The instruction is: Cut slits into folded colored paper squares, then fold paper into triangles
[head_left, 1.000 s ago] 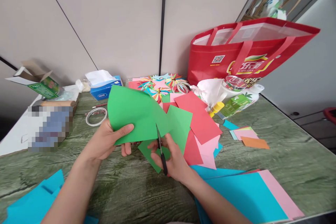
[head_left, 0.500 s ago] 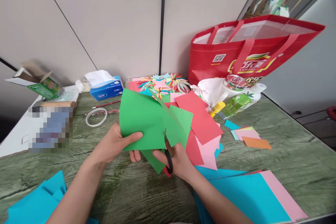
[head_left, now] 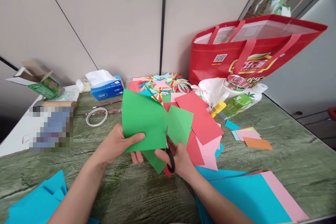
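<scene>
My left hand [head_left: 126, 143] pinches a large sheet of green paper [head_left: 144, 119], thumb on top and fingers beneath, holding it above the table. Wrapped round the black-handled scissors [head_left: 170, 159] is my right hand [head_left: 180, 159], at the sheet's lower right edge. The blades point away from me, partly hidden by the green sheet. Under and beside my hands lie cut green pieces [head_left: 181, 122], red sheets [head_left: 202, 113] and pink sheets [head_left: 211, 148].
Blue and pink sheets [head_left: 249, 196] lie at front right, folded blue paper [head_left: 39, 196] at front left. Farther back are a tape roll [head_left: 96, 117], a tissue box [head_left: 107, 89], paper stars [head_left: 160, 84], a yellow glue stick [head_left: 218, 109] and a red bag [head_left: 215, 66].
The strip that stood up along the green sheet's right edge no longer shows there. The sheet and both hands have shifted slightly right in view.
</scene>
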A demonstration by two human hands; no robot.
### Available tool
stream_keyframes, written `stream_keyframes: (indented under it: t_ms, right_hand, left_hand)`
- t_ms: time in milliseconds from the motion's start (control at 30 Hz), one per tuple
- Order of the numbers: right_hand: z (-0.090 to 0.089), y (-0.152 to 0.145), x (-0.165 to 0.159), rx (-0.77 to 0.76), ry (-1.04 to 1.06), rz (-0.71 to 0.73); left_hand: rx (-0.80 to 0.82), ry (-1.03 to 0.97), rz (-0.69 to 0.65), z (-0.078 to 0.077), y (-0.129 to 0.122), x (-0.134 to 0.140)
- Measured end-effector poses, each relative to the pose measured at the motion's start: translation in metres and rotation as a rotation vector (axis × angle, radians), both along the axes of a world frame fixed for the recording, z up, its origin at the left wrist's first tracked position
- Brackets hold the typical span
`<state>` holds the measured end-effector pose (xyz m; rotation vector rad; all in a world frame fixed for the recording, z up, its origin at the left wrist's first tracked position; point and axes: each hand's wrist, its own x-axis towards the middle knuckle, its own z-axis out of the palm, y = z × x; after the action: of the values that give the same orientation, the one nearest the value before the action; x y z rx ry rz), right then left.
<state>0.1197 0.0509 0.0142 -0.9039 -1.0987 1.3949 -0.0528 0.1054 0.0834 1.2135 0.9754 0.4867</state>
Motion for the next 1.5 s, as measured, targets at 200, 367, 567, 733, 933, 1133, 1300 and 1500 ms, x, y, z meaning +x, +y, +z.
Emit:
stream_keyframes:
  t_ms: [200, 367, 567, 733, 933, 1133, 1300, 1500]
  right_hand:
    - [0.0025, -0.0003, 0.0001, -0.067, -0.005, -0.018]
    - [0.004, -0.0004, 0.0011, -0.066, -0.034, -0.004]
    - [0.0039, -0.0001, 0.0021, -0.075, -0.044, 0.007]
    - [0.0002, 0.0005, 0.0019, 0.006, 0.087, 0.001]
    - [0.0062, 0.0012, 0.002, -0.051, 0.122, 0.01]
    - [0.0066, 0.0005, 0.0021, -0.104, 0.11, 0.034]
    - [0.0034, -0.0004, 0.0032, -0.114, 0.15, 0.009]
    - [0.0052, 0.0009, 0.0047, -0.091, 0.094, 0.016]
  left_hand:
    - [0.006, 0.005, -0.009, -0.0022, 0.0001, 0.0003]
    - [-0.009, 0.003, 0.002, -0.0032, -0.0001, 0.0004]
    - [-0.025, 0.012, 0.022, -0.002, -0.0011, 0.0007]
    - [-0.049, 0.009, 0.005, -0.0008, -0.0018, 0.0022]
    - [-0.055, 0.009, 0.015, -0.001, -0.0018, 0.0025]
    - [-0.062, -0.016, 0.013, 0.0007, -0.0024, 0.0044]
    - [-0.063, -0.002, 0.011, 0.0003, -0.0029, 0.0045]
    - [-0.053, -0.004, 0.015, -0.0009, -0.0029, 0.0038]
